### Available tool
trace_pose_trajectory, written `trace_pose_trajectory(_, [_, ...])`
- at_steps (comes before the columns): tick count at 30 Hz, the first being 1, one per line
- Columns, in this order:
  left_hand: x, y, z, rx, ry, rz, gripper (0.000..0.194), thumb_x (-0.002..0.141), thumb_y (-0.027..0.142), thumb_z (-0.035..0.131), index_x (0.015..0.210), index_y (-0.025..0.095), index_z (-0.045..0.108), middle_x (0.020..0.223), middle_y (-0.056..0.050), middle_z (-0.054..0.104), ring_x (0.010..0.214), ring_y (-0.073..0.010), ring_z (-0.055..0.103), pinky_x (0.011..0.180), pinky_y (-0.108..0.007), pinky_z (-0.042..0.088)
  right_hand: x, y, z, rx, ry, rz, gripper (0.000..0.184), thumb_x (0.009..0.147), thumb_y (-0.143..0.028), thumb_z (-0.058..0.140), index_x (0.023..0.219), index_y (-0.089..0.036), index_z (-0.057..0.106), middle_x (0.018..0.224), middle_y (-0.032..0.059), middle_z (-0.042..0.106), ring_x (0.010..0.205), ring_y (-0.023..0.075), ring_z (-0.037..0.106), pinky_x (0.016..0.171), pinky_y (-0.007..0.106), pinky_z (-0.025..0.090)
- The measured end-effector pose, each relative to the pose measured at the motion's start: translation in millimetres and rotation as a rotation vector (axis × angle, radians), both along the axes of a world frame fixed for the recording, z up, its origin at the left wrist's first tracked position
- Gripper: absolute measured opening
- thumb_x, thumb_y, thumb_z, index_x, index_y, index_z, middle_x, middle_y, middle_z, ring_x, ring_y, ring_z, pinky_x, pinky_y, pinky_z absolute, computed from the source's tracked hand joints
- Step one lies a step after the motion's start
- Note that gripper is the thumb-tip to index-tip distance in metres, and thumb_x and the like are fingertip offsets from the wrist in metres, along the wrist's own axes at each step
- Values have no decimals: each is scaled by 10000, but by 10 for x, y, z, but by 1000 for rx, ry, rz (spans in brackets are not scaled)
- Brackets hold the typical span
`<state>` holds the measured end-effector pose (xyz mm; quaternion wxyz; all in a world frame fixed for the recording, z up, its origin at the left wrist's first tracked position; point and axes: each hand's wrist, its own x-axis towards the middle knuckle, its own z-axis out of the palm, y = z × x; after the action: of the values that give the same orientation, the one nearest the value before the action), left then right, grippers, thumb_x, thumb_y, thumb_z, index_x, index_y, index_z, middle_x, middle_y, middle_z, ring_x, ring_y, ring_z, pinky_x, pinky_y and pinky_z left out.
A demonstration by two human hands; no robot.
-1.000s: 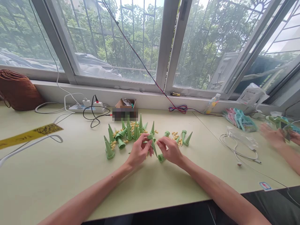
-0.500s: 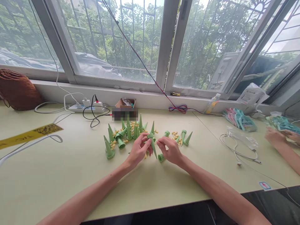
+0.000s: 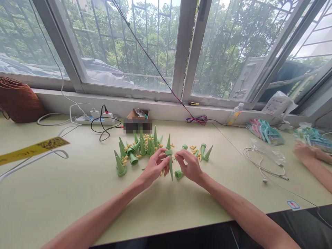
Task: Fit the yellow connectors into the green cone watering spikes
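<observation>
My left hand is closed around a green plastic watering spike, its ribbed collar up and its tip pointing down toward me. Close on the right, my right hand pinches its fingertips together at the side of the spike; a small pale bit shows there, too small to name. Below the right fingers a green spike with its open collar toward me lies on the table. Several more green spikes stand or lie behind and left of my hands, with small yellow valve pieces scattered among them.
A small cardboard box and a power strip with cables stand by the window sill. On the right are a white cable, bagged pink and teal items and a co-worker's hands. A yellow tag hangs at left.
The spike in my left hand has turned closer to upright, its tip moving slightly left and down. My right fingertips have come nearer to its side.
</observation>
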<state>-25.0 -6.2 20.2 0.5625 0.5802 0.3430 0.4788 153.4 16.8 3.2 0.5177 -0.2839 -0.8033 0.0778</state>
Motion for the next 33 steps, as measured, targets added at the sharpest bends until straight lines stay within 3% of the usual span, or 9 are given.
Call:
trace_pose_trajectory(14, [-9,-3,4,14,17,-3,314,879,449,632,1012,208,483,745,33,572,474,-74,528,436,-208,435,0,-2,18,-7,-1,4,152,993,-220,464,889,-203,574,769,23,598,630,130,520,603,245,437])
trace_pose_trajectory(18, [-24,15,-13,33,-11,65,283,881,417,636,1017,213,494,727,44,565,465,-71,524,433,-205,442,3,15,8,-31,-11,-29,137,987,-214,473,894,-202,573,787,22,602,649,130,524,612,241,434])
trace_pose_trajectory(24, [-65,60,12,71,-72,217,269,861,398,659,976,207,508,696,53,527,449,-68,482,389,-199,428,32,112,-61,-149,-206,-117,93,947,-169,506,906,-193,586,833,37,619,743,163,559,705,277,452])
trace_pose_trajectory(33, [-87,95,20,89,-91,267,265,845,383,675,916,194,503,707,40,547,447,-64,474,383,-194,418,53,151,-126,-248,-377,-136,86,889,-119,607,938,-183,637,937,70,666,897,208,607,831,330,467])
